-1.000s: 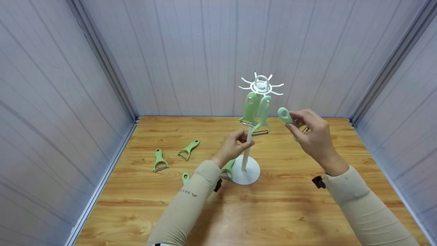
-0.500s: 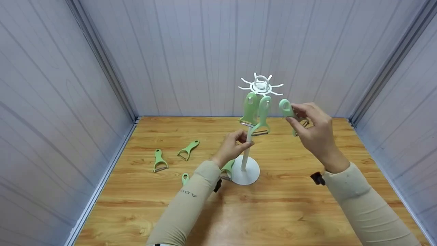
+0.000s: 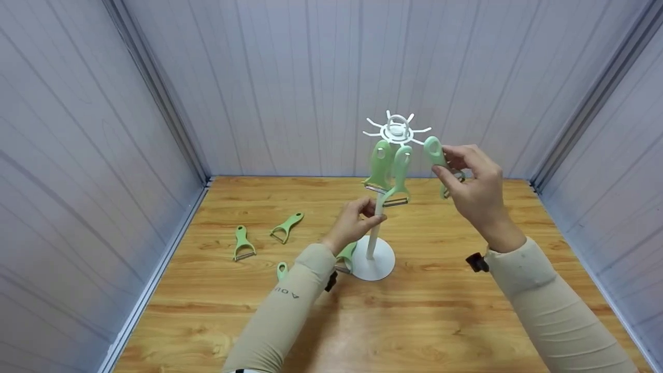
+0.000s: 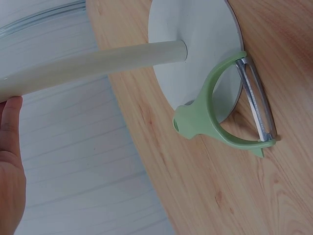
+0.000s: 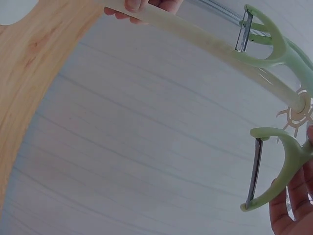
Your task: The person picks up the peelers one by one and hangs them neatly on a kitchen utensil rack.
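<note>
My left hand (image 3: pixel 355 221) grips the pole of a white hook stand (image 3: pixel 381 267), whose top carries a ring of thin hooks. Two green peelers, one darker (image 3: pixel 379 168) and one paler (image 3: pixel 401 168), hang by their handle holes from the front hooks. My right hand (image 3: pixel 479 191) pinches another pale green peeler (image 3: pixel 434 149) by the handle. Its holed end is at the tip of a right-side hook; whether they touch, I cannot tell. In the right wrist view, the blade end of this held peeler (image 5: pixel 291 156) points away from the fingers.
Against the stand's base leans or lies a green peeler (image 4: pixel 208 110), partly over its rim. Several peelers lie on the wooden table to the left, including one peeler (image 3: pixel 241 243), another peeler (image 3: pixel 287 227), and a peeler (image 3: pixel 282 270) partly behind the left sleeve. Pale panel walls surround the table.
My right hand has risen with its peeler, bringing the handle hole up to the level of the hook tips. The left hand and the stand have stayed put.
</note>
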Tool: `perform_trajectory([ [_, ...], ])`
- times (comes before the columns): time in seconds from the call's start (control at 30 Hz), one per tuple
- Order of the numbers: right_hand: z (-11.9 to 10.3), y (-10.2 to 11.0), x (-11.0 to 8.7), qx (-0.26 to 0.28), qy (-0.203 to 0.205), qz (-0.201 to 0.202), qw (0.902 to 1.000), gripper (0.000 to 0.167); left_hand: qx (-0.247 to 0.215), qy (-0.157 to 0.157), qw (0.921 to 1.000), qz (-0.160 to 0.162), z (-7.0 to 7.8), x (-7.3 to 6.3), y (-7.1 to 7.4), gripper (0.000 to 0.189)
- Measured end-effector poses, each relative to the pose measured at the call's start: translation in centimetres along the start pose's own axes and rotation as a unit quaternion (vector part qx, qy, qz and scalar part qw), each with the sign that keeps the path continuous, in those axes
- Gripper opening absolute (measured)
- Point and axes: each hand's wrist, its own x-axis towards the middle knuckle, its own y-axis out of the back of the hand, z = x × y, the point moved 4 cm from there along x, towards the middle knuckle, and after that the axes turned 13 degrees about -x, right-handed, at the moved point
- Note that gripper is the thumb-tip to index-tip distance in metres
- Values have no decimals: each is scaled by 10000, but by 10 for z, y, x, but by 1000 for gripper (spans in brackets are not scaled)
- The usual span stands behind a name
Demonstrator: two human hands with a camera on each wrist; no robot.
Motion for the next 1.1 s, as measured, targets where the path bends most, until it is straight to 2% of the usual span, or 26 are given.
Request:
perform_trajectory([
  [0.37,0,-13,5,253,-198,-147,9994,28,-19,17,10000,-26,-2,1,-1,16],
  [0.63,-2,-22,3,420,-508,-280,9974,27,39,-7,10000,-30,0,2,-2,16],
  [0.83,-10,-26,1,397,-500,-344,9974,26,45,10,10000,-3,0,1,-2,19],
  [1.1,-19,-38,-3,632,-431,-415,9962,31,159,-15,9999,21,-2,1,-1,19],
])
